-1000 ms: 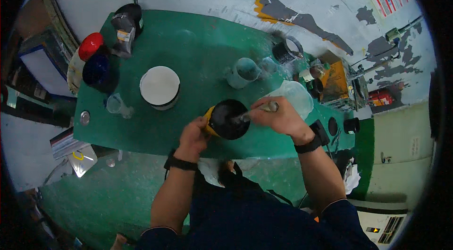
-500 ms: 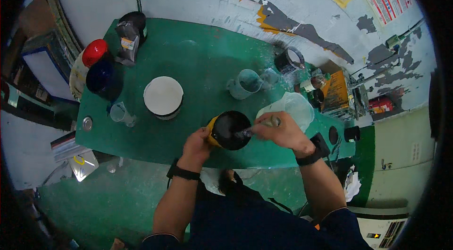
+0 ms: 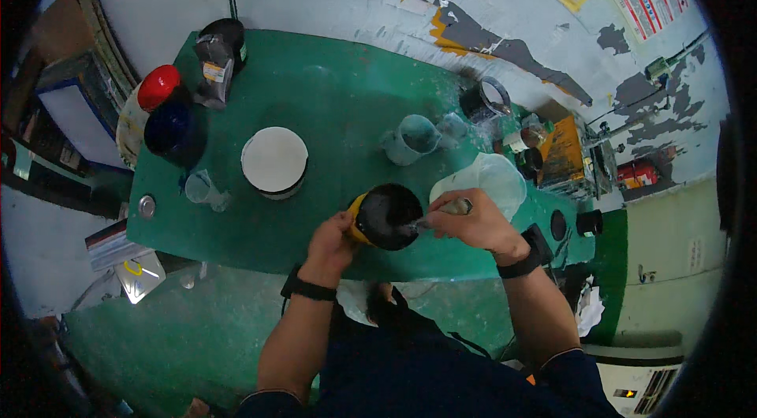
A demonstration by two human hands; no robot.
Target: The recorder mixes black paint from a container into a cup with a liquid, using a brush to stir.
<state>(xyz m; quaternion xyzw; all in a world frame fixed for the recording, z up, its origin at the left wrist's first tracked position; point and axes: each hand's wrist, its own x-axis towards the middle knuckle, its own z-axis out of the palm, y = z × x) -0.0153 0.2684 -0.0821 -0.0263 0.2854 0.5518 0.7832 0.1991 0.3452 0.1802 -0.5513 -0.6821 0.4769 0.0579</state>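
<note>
My left hand (image 3: 329, 247) grips the side of a round tub (image 3: 385, 205) with a black inside and a yellow band on its outer wall. The tub is tilted, its mouth turned up toward me, over the table's near edge. In my closed right hand (image 3: 479, 225) is a spatula (image 3: 455, 207) with a light wooden handle, its thin metal blade reaching into the tub's right side. What lies inside looks dark, and I cannot make out its surface. Right behind my right hand stands a large translucent bucket (image 3: 505, 181).
On the green table (image 3: 331, 102) are a white-lidded tub (image 3: 274, 159), a clear measuring jug (image 3: 414, 138), a small plastic cup (image 3: 203, 191) and a dark blue bucket (image 3: 169, 132). A grey pouch (image 3: 214, 75) leans at the back left. A dark jug (image 3: 483, 98) stands by the peeling wall.
My right hand and the spatula have shifted slightly to the right, the blade staying in the tub. My left hand keeps hold of the tub in nearly the same place.
</note>
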